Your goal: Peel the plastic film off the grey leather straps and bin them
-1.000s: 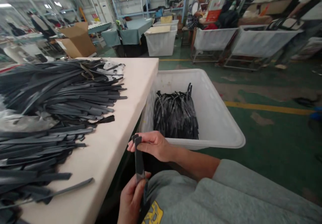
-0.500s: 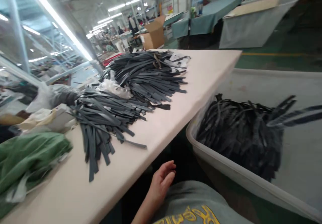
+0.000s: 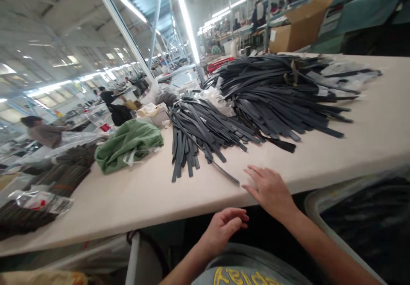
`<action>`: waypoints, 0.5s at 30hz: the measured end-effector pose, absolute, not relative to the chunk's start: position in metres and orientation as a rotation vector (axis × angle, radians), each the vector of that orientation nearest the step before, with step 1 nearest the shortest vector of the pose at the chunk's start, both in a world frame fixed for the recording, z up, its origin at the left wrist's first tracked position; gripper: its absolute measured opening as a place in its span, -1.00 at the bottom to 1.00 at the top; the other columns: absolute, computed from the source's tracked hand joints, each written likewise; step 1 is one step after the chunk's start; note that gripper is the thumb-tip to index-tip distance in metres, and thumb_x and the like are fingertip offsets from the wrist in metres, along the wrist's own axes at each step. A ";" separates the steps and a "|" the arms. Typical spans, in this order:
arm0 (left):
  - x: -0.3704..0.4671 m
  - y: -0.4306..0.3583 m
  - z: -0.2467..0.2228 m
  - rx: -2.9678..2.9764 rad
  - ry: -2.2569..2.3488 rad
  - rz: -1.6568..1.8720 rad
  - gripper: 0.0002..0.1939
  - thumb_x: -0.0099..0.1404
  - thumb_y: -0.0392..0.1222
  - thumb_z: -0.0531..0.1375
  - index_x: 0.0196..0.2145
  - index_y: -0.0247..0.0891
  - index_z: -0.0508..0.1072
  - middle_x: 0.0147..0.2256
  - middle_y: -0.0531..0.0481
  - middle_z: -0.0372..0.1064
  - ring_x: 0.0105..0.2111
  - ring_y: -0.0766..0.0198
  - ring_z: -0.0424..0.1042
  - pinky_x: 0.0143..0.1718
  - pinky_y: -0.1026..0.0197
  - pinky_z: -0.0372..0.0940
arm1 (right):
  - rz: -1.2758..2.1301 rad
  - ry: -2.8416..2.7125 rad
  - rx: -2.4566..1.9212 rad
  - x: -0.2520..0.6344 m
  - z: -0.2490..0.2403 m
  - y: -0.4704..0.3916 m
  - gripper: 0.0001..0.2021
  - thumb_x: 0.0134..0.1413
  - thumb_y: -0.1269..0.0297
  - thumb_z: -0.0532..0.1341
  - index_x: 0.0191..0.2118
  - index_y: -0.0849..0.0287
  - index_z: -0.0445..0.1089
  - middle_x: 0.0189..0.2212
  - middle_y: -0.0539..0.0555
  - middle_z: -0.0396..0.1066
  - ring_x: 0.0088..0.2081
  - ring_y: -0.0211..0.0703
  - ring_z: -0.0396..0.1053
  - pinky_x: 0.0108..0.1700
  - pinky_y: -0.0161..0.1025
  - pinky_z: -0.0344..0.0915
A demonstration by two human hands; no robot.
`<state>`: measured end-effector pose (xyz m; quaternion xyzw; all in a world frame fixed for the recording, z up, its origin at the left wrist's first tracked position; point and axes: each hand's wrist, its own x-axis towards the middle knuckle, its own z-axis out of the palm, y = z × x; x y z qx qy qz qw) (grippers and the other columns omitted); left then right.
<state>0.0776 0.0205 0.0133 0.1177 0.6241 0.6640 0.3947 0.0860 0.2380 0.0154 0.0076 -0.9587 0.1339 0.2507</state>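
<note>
Dark grey fabric strips lie in a loose fanned pile on the pale table. A bigger heap of the same strips lies behind and to the right, tied with a tan band. My right hand is over the table's front edge, fingers apart and holding nothing, close to the end of a single strip that sticks out from the pile. Just short of the table edge, my left hand hangs with its fingers loosely curved and nothing visible in it.
A green cloth sits left of the strips, and dark bundles with clear plastic lie farther left. A whitish bin holding dark strips stands at the right below the table. A cardboard box stands behind; people work in the background.
My view has swung left, so the bin has slid toward the right edge. My right hand has come into view over the table edge. The left hand stays low in front of my body.
</note>
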 end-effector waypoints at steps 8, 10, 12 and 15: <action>0.043 0.014 0.009 -0.002 1.595 2.119 -0.28 0.10 0.11 0.38 0.13 -0.25 0.36 0.14 -0.27 0.33 -0.04 0.07 0.47 -0.11 0.17 0.34 | 0.346 -2.775 0.145 0.023 0.030 0.198 -0.83 0.18 0.50 0.11 -0.35 0.20 0.43 -0.34 0.16 0.49 -0.23 0.01 0.44 -0.17 -0.13 0.28; 0.027 0.018 0.015 -0.145 1.415 2.237 -0.29 0.12 0.09 0.37 0.14 -0.26 0.32 0.14 -0.28 0.32 -0.02 0.08 0.46 -0.12 0.19 0.36 | 0.572 -2.760 0.220 0.034 0.031 0.192 -0.79 0.26 0.41 0.06 -0.34 0.16 0.42 -0.36 0.11 0.48 -0.26 -0.04 0.45 -0.20 -0.18 0.30; 0.007 0.022 0.026 -0.239 1.166 2.296 -0.43 0.21 0.05 0.32 0.07 -0.31 0.36 0.05 -0.29 0.40 -0.08 0.10 0.50 -0.14 0.17 0.38 | 0.834 -2.746 0.279 0.059 0.027 0.191 -0.74 0.32 0.26 0.02 -0.33 0.11 0.42 -0.38 0.08 0.48 -0.30 -0.09 0.46 -0.25 -0.23 0.34; -0.032 0.022 0.052 -0.360 0.919 2.423 -0.69 0.36 -0.08 0.19 -0.07 -0.37 0.42 -0.15 -0.22 0.51 -0.27 0.19 0.55 -0.22 0.18 0.42 | 1.141 -2.773 0.220 0.112 0.009 0.202 -0.69 0.28 0.08 0.03 -0.34 0.01 0.46 -0.40 0.06 0.51 -0.36 -0.08 0.49 -0.28 -0.24 0.42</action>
